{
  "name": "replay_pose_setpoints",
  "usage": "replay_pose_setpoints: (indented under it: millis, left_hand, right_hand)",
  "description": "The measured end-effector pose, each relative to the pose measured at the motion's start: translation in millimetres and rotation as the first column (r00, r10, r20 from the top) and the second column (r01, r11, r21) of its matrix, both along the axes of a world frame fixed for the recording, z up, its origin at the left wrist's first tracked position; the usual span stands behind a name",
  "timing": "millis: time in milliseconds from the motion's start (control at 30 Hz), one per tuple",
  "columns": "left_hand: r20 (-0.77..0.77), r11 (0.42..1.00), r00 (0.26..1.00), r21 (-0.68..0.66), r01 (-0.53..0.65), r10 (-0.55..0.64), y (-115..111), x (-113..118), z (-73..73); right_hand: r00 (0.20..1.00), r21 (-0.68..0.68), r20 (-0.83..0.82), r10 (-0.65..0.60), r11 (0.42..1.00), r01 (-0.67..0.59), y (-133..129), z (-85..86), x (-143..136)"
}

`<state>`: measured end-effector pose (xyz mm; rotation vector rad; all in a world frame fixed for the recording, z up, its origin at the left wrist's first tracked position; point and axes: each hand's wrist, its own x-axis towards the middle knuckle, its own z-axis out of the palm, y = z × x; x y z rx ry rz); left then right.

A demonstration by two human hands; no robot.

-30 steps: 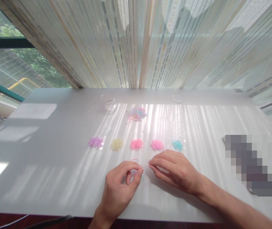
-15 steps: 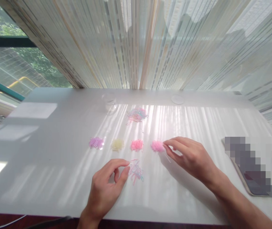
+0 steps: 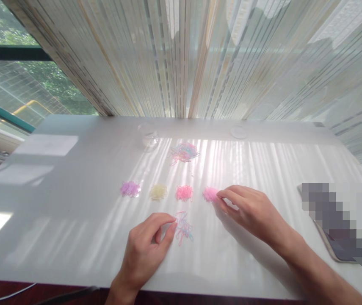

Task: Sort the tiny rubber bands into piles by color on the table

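Note:
Four small piles of thin plastic pieces lie in a row: purple [image 3: 130,189], yellow [image 3: 158,192], coral pink [image 3: 184,193] and light pink [image 3: 210,194]. My right hand [image 3: 249,207] touches the right edge of the light pink pile, thumb and forefinger pinched together; anything between the tips is too small to make out. Nearer me lies a loose mixed pile [image 3: 183,231] of pink, lilac and blue pieces. At its left edge is my left hand [image 3: 149,241], its thumb and forefinger curved with a narrow gap between the tips. A larger mixed pile [image 3: 185,152] lies behind the row.
On the white table [image 3: 82,220], a clear round container [image 3: 149,136] stands at the back, with a clear round lid [image 3: 238,132] to its right. A phone [image 3: 342,241], partly pixelated, lies at the right. Striped curtains [image 3: 181,59] hang beyond the table.
The fingertips of my left hand have drawn closer together beside the near mixed pile. My right fingers remain at the light pink pile. The whole view has shifted slightly.

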<state>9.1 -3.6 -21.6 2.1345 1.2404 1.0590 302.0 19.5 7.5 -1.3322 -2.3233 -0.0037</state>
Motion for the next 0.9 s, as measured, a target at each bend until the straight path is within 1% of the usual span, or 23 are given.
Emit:
replay_pose_setpoints:
  millis: [167,300,367,433,533,600,700,900]
  left_hand:
    - [-0.017,1.0,1.0,-0.009,-0.003,0.003,0.1,-0.5,-0.5]
    - [-0.048,0.999,0.998,0.025,0.044,-0.043,1.1,3.0,3.2]
    - [-0.085,0.996,0.994,0.046,0.071,-0.067,1.7,5.5,5.1]
    - [-0.132,0.995,0.989,0.064,0.076,-0.067,2.1,7.5,6.3]
    - [-0.185,0.994,0.981,0.074,0.079,-0.064,2.2,8.8,7.7]
    - [-0.206,0.993,0.976,0.072,0.092,-0.075,1.8,8.9,8.7]
    - [-0.22,0.992,0.972,0.069,0.103,-0.086,1.1,9.2,10.1]
    - [-0.212,0.99,0.974,0.091,0.106,-0.085,1.7,9.8,9.8]
  right_hand:
    - [1.0,-0.002,0.004,-0.003,1.0,0.003,-1.2,-1.3,0.2]
    - [0.999,0.014,-0.041,0.012,1.0,-0.011,-1.7,0.5,-1.9]
    - [0.995,-0.002,-0.082,0.053,0.999,-0.053,-2.7,0.9,-5.9]
    - [0.986,-0.034,-0.116,0.116,0.992,-0.121,-4.8,0.2,-12.0]
    - [0.966,-0.09,-0.141,0.218,0.969,-0.232,-9.6,-2.9,-22.9]
    - [0.953,-0.147,-0.147,0.264,0.947,-0.285,-13.0,-5.7,-29.7]
    - [0.945,-0.218,-0.158,0.288,0.923,-0.318,-16.8,-10.3,-38.1]
    - [0.938,-0.211,-0.18,0.296,0.92,-0.331,-20.2,-17.8,-49.8]
